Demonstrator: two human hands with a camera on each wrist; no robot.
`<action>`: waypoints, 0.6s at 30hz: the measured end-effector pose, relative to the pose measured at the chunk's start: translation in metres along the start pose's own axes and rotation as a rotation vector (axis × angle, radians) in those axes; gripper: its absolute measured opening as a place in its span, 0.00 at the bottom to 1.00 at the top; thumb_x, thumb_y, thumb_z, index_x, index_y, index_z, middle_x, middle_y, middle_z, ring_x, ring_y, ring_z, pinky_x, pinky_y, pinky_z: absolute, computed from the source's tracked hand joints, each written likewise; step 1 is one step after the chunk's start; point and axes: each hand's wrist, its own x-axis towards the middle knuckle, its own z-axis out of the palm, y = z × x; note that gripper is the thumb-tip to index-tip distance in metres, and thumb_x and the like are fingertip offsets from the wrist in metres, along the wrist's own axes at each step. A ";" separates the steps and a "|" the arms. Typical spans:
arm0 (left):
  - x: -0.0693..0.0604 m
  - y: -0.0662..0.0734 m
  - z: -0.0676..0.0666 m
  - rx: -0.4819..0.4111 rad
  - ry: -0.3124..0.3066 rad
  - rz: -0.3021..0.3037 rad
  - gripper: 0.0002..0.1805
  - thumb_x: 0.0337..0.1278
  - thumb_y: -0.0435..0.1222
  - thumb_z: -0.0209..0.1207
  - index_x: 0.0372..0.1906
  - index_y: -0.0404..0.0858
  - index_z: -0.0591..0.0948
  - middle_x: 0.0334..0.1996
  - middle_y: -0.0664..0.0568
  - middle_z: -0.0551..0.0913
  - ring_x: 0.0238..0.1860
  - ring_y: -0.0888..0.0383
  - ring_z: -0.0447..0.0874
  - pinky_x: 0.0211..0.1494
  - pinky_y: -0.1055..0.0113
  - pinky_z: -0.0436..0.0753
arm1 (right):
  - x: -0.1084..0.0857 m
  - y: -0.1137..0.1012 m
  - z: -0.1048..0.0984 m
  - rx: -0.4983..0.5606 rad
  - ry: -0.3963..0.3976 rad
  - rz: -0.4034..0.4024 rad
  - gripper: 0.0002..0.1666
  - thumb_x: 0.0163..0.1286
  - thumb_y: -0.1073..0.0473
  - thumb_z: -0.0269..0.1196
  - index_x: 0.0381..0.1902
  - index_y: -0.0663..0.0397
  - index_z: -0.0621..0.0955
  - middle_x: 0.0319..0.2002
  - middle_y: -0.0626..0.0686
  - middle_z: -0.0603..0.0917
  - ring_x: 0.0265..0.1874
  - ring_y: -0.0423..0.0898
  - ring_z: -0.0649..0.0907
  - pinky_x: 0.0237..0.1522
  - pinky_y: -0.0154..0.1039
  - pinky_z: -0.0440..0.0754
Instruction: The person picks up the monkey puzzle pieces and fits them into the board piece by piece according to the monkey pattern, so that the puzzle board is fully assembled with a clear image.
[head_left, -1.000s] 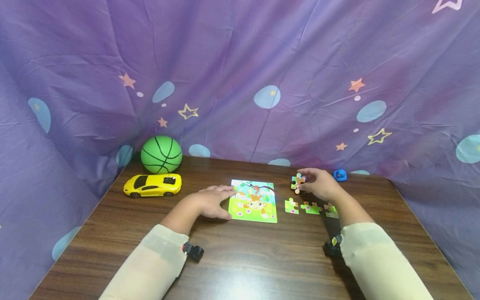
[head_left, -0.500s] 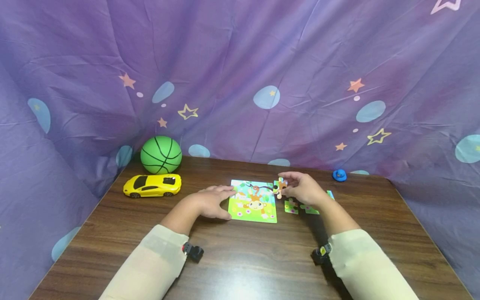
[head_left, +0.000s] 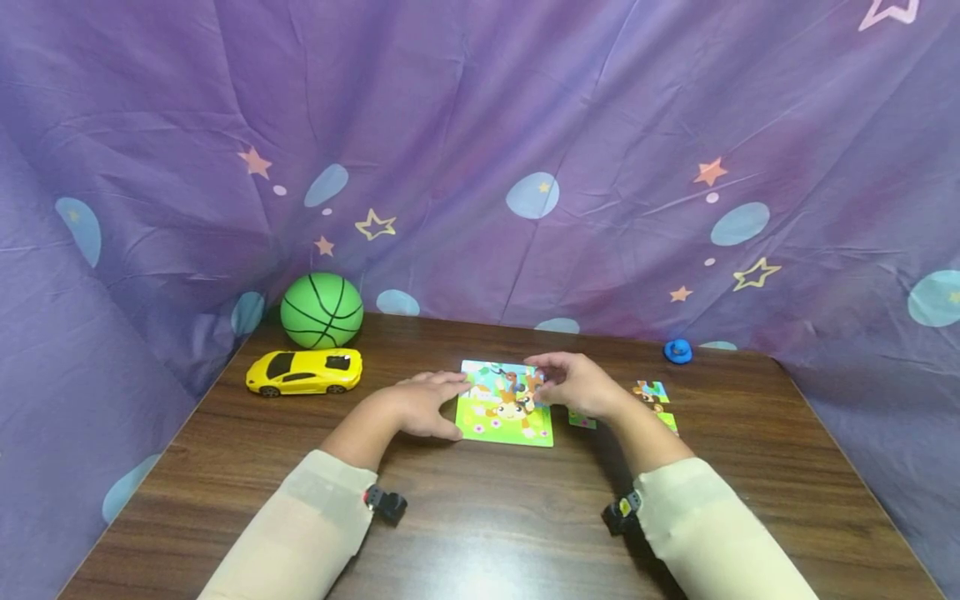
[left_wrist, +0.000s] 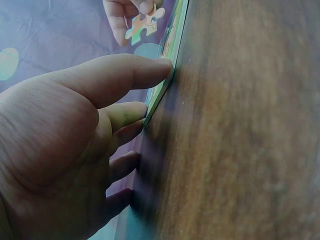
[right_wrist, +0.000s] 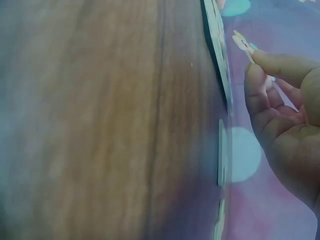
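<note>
A square monkey-picture puzzle board (head_left: 498, 427) lies on the wooden table in the head view. At its left edge rests my left hand (head_left: 422, 405), thumb and fingers extended and touching the edge, as the left wrist view also shows. My right hand (head_left: 581, 386) pinches a jigsaw piece (left_wrist: 144, 24) between thumb and finger. This piece is above the board's right part, tilted and apart from the surface in the left wrist view. Right of the board lie more loose jigsaw pieces (head_left: 652, 390), partly hidden by my right hand and forearm.
A yellow toy car (head_left: 303, 372) and a green ball (head_left: 322, 311) stand at the table's left back. A small blue toy (head_left: 678, 352) sits at the right back. A purple patterned cloth (head_left: 450, 167) hangs behind the table.
My right hand has carried the jigsaw piece leftward from beside the board to over its right part. The left hand has stayed at the board's left edge.
</note>
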 end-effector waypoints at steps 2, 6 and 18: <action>0.000 0.000 0.000 0.000 -0.001 -0.001 0.50 0.62 0.56 0.67 0.86 0.54 0.61 0.88 0.59 0.55 0.89 0.40 0.48 0.88 0.34 0.54 | 0.001 -0.003 0.001 -0.013 -0.011 0.010 0.37 0.66 0.65 0.74 0.73 0.56 0.79 0.54 0.60 0.88 0.48 0.48 0.88 0.51 0.39 0.91; 0.001 0.000 -0.001 -0.002 0.000 -0.005 0.50 0.62 0.57 0.67 0.86 0.54 0.61 0.88 0.59 0.55 0.89 0.41 0.48 0.88 0.34 0.54 | 0.006 -0.008 0.005 -0.051 -0.034 0.009 0.38 0.64 0.65 0.76 0.72 0.55 0.80 0.51 0.58 0.87 0.43 0.46 0.87 0.45 0.37 0.89; 0.002 -0.001 0.000 0.002 0.001 0.005 0.50 0.62 0.57 0.67 0.86 0.53 0.61 0.88 0.57 0.55 0.88 0.39 0.50 0.87 0.34 0.55 | 0.017 -0.017 0.024 -0.171 -0.007 0.018 0.34 0.58 0.64 0.78 0.65 0.54 0.85 0.49 0.54 0.87 0.46 0.47 0.83 0.43 0.37 0.86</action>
